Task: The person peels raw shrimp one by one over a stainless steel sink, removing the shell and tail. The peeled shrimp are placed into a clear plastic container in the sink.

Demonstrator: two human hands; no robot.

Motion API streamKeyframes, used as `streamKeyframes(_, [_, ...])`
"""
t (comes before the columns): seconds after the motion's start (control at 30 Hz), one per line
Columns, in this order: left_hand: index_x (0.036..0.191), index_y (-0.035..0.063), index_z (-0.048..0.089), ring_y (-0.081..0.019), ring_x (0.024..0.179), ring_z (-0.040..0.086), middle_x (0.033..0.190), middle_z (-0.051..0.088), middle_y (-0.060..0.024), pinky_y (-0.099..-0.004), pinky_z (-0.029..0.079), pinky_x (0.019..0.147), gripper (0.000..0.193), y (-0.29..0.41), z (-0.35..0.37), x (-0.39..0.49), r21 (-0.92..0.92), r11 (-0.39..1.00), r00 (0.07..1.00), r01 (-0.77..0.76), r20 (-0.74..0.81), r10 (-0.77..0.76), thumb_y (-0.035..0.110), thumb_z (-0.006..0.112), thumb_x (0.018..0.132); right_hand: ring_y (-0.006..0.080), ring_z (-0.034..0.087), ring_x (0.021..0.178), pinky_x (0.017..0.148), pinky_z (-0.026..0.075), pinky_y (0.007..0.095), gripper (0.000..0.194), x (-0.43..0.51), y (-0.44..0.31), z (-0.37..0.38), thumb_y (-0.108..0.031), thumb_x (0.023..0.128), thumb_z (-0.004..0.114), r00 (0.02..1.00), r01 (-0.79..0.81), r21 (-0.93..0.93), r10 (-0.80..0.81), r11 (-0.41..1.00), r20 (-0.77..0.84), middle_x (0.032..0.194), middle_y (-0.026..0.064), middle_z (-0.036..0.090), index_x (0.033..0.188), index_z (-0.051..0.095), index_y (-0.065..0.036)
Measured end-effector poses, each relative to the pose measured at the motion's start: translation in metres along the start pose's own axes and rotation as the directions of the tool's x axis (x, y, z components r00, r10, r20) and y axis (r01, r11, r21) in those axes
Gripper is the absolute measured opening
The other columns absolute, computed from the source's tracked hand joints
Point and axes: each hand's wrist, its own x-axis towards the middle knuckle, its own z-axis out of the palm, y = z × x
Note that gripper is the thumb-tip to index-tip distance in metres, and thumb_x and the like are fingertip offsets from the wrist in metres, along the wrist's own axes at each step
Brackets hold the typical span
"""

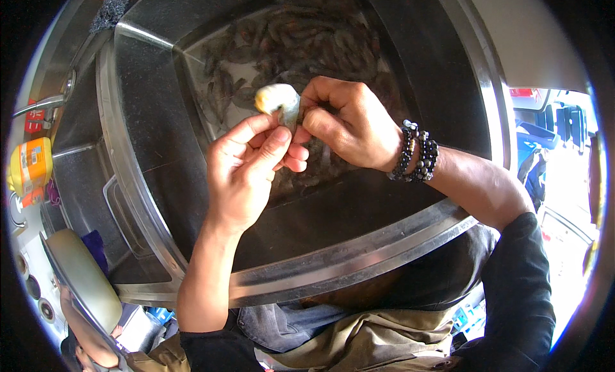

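A shrimp [281, 99], pale and curled with a yellowish end, is held up over the steel sink [153, 108]. My left hand [250, 160] grips its lower part between thumb and fingers. From the right, my right hand [353, 120], with beaded bracelets at the wrist, pinches at the shrimp's side; what exactly lies between those fingertips is hidden. Many dark whole shrimp [307, 40] lie in the sink basin below, partly covered from view by both hands.
A second steel basin [79, 175] adjoins on the left, with a faucet [41, 104] beyond. A yellow bottle [31, 163] stands at the far left. Lower left, another person's arm [91, 331] is near a pale rounded container [84, 281]. A steel scrubber [109, 9] sits at upper left.
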Motion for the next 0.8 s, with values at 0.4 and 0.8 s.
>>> streamKeyframes(0.4, [0.108, 0.0005, 0.059, -0.013, 0.073, 0.064, 0.094, 0.07, -0.0143, -0.0244, 0.052, 0.063, 0.016, 0.0027, -0.0037, 0.0014, -0.095, 0.995, 0.999, 0.04, 0.029, -0.038, 0.01, 0.064, 0.096, 0.0136, 0.066, 0.08, 0.075, 0.052, 0.0277, 0.02, 0.0036, -0.0018, 0.0007, -0.014, 0.094, 0.058, 0.979, -0.202, 0.651, 0.157, 0.731, 0.128, 0.088, 0.0103, 0.07, 0.097, 0.065, 0.005])
streamKeyframes(0.8, [0.104, 0.0005, 0.062, -0.0099, 0.071, 0.064, 0.088, 0.07, -0.01, -0.0215, 0.052, 0.061, 0.015, 0.0035, -0.0032, -0.0005, 0.122, 0.991, 0.998, -0.056, -0.013, 0.058, 0.01, 0.067, 0.094, 0.0089, 0.065, 0.078, 0.07, 0.05, 0.0222, 0.024, 0.0059, -0.0015, 0.002, -0.022, 0.097, 0.064, 0.96, -0.281, 0.614, 0.213, 0.738, 0.183, 0.087, 0.0042, 0.071, 0.103, 0.068, 0.0])
